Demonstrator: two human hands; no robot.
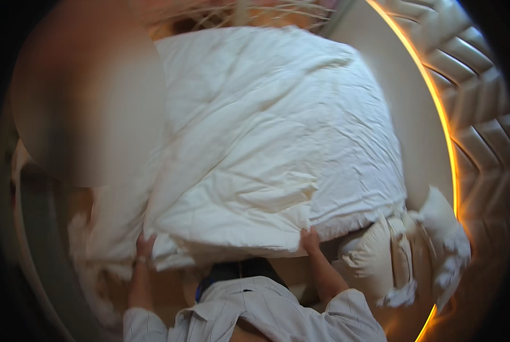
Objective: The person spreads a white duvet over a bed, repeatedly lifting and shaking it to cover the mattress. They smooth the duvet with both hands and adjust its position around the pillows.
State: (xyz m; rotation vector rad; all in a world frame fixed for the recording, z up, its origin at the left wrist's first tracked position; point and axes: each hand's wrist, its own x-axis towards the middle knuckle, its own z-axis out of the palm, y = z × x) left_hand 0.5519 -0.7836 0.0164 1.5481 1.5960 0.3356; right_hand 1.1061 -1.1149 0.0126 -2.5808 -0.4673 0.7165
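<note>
A large white duvet (246, 128) lies wrinkled over a bed in front of me, its near edge hanging towards my waist. My left hand (145, 246) grips that near edge on the left side, where the fabric bunches up. At the right, my right hand (309, 240) is closed on the same edge, just beside a fold. Between my hands the edge is fairly straight, with creases running diagonally away from it. Beneath the duvet's right part a white sheeted surface (349, 171) shows. The fingertips of both hands are partly hidden by the fabric.
Several white pillows (374, 252) are stacked at the lower right, beside the bed. A padded headboard wall (473, 85) with a lit strip (443, 115) curves along the right. A blurred area covers the upper left. White netting (280, 13) shows beyond the far edge.
</note>
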